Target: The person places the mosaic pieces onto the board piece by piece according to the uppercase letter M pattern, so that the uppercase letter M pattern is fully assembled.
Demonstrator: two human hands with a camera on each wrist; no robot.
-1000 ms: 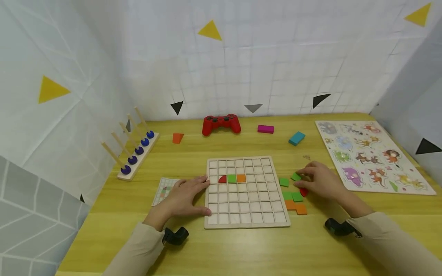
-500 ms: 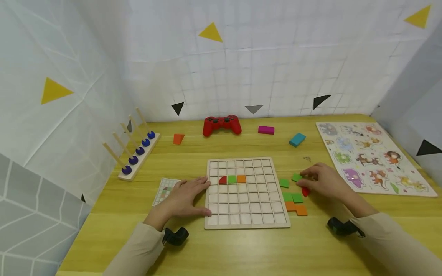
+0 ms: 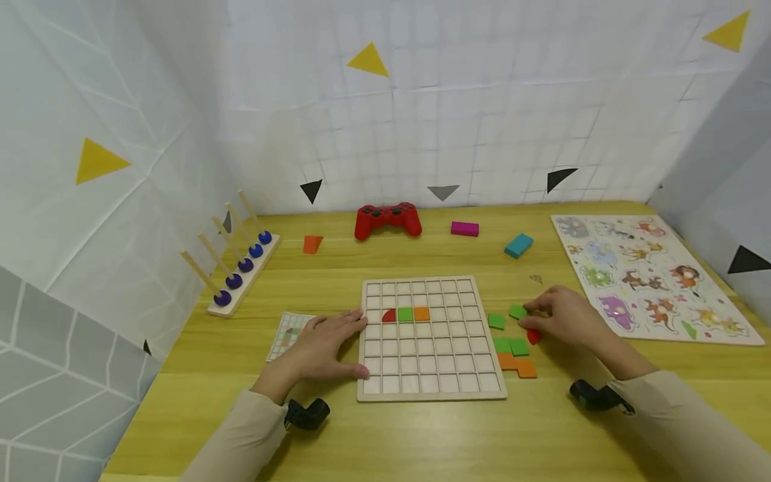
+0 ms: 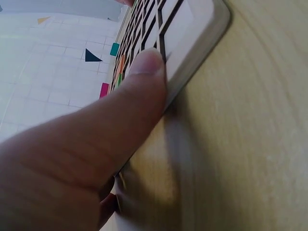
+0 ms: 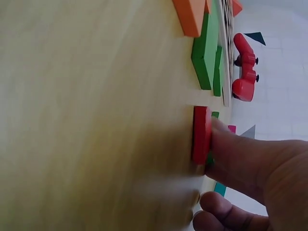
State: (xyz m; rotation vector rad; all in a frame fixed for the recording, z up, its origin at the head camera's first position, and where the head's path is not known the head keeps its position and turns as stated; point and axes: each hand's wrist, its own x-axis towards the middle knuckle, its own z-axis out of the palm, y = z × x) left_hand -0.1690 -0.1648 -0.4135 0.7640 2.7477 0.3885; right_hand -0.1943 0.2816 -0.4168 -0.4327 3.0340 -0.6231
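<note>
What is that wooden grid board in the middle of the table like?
The grid board is a pale wooden square tray of small square cells, lying flat on the yellow table. One row holds a red piece, a green tile and an orange tile. The left hand rests against its left edge.

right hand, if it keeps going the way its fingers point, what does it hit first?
Likely the green tile at the fingertips of the right hand, then another green tile and the grid board. Exact contact is unclear; its thumb presses a red piece.
</note>
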